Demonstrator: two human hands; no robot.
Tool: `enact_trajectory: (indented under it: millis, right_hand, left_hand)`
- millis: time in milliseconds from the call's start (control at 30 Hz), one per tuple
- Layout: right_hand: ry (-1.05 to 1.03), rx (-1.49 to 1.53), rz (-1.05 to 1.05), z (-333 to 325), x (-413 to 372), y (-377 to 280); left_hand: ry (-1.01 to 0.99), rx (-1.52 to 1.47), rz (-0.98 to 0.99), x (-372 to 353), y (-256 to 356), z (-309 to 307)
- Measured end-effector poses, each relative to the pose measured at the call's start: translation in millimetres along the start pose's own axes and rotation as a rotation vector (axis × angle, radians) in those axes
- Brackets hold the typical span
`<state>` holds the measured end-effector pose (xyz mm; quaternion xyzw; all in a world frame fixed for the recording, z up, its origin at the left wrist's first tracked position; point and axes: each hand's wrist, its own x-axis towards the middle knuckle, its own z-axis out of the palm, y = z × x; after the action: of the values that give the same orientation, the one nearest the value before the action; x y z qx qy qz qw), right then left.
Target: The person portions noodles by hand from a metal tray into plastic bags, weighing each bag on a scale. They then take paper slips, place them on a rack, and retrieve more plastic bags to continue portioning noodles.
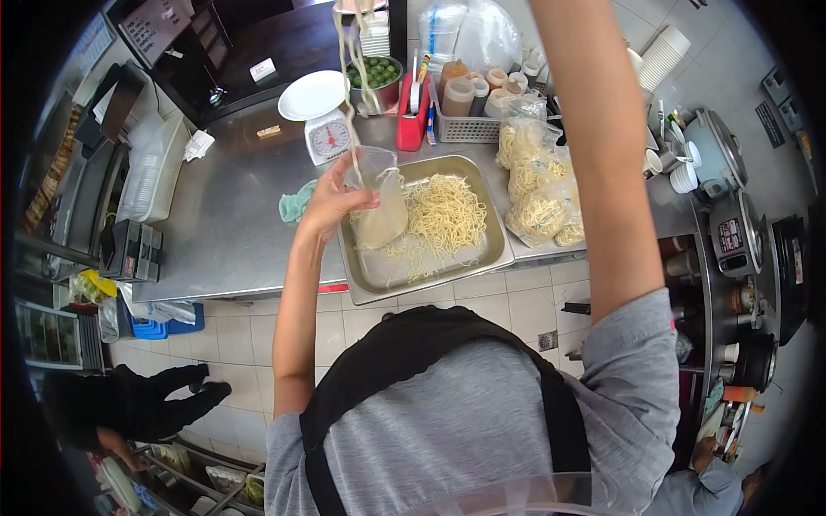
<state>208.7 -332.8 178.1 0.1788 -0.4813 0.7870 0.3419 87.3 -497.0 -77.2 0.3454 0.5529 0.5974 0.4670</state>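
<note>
My left hand (pixel 335 202) grips the rim of a clear plastic bag (pixel 381 215), fingers and thumb closed on it. Some pale noodles lie inside the bag, above the left part of a metal tray (pixel 499 245). A heap of yellow noodles (pixel 447 213) covers the middle of that tray, with loose strands around it. Long noodle strands (pixel 349 95) hang from the top edge of the view down into the bag. My right arm (pixel 594 129) reaches up and leaves the picture, so the right hand is out of sight.
Filled noodle bags (pixel 538 193) stand right of the tray. Behind are a dial scale (pixel 329 138), a red holder (pixel 415 120), a bottle basket (pixel 469 127) and a pot of green fruit (pixel 376 82). A green cloth (pixel 297 203) lies left. Another person (pixel 129 404) is at lower left.
</note>
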Motion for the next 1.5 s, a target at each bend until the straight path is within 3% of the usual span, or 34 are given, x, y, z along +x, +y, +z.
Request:
enact_trajectory:
  millis: [100,167,200,233,300,400,467,567,667,700,800,867,1000,1033,1133,1233,1433,1500]
  right_hand:
    - [0.016,-0.091,0.07,-13,-20,27]
    - [-0.234,-0.72,-0.123,-36,-47,55]
    - [-0.209,-0.748,-0.086,-43,-63,72]
    - [0.152,-0.166,0.356,-52,-65,90]
    - [0.356,-0.203,0.553,-49,-99,108]
    - [0.12,-0.22,0.658,-115,-133,175]
    - [-0.318,-0.794,0.587,-105,-135,170]
    - [-0.549,-1.711,0.85,-103,-119,194]
    - [-0.77,-1.807,0.999,-67,-92,163]
    - [-0.53,-1.529,1.266,-53,-85,141]
    - [-0.532,-1.41,0.994,-61,-84,109]
    - [-0.596,-1.542,0.733,-71,-98,107]
    - [-0.529,-1.719,0.285,-113,-161,168]
    - [-0.406,-1.534,0.359,-121,-174,181]
    - [-0.281,-1.427,0.688,-154,-189,217]
    - [-0.386,-1.407,0.582,-158,-187,197]
    - [-0.031,-0.593,0.637,-98,-137,145]
    - [-0.183,-0.839,0.558,-89,-136,153]
  left_hand:
    - [0.007,-0.009,0.033,0,1,1]
    - [0.019,0.017,0.029,0,1,0]
    - [0.019,0.023,0.017,0,1,-1]
    - [0.019,0.029,0.006,0,2,-1]
    - [0.017,0.021,0.008,1,5,-1]
    - [0.007,0.009,0.047,2,6,4]
    - [-0.001,0.043,0.073,3,3,7]
    - [-0.082,0.15,0.016,2,8,16]
    - [-0.031,0.1,0.052,3,4,14]
    - [-0.023,0.11,0.024,4,5,11]
    - [0.012,0.106,-0.02,4,5,1]
    - [0.025,0.077,0.009,7,4,-2]
    - [0.019,0.052,0.139,4,11,5]
    - [0.029,0.047,0.166,2,10,6]
    - [0.022,0.145,0.095,0,-8,-5]
    - [-0.02,0.189,0.013,-8,-14,-16]
    - [0.013,0.174,-0.056,-10,-17,-15]
    - [0.039,0.147,-0.037,-8,-14,-11]
